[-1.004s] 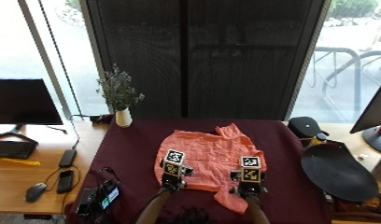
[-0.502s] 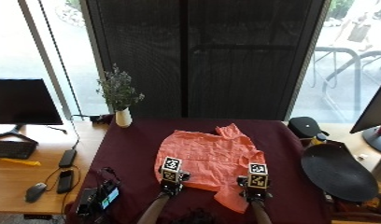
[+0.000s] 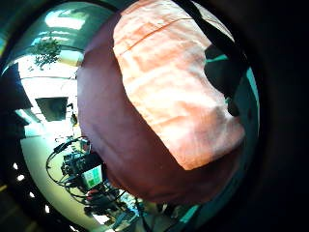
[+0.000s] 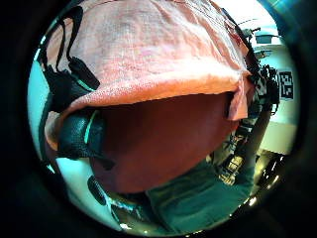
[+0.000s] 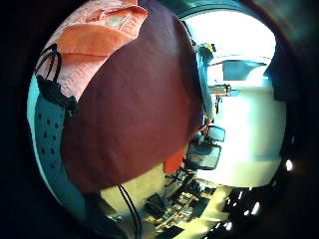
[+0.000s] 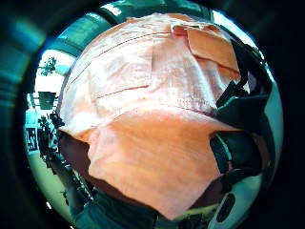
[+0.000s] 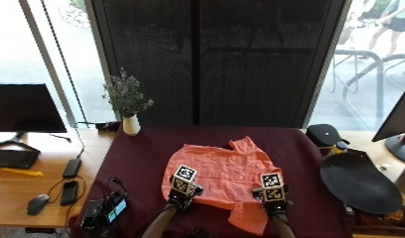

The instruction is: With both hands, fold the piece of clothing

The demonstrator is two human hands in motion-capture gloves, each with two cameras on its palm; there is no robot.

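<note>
Pinching the shirt's (image 7: 222, 176) near edge, left hand (image 7: 181, 191) at lower centre-left and right hand (image 7: 274, 198) at lower centre-right both have fingers curled on cloth. Shirt lies mid-frame on the maroon table (image 7: 143, 158), sleeve toward the top. Vase (image 7: 130, 124) upper left.

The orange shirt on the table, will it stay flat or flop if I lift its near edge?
Probably flop: the orange shirt looks thin and creased, and its near corner already droops over the maroon tablecloth. Likely light, and it may slide when pulled.
</note>
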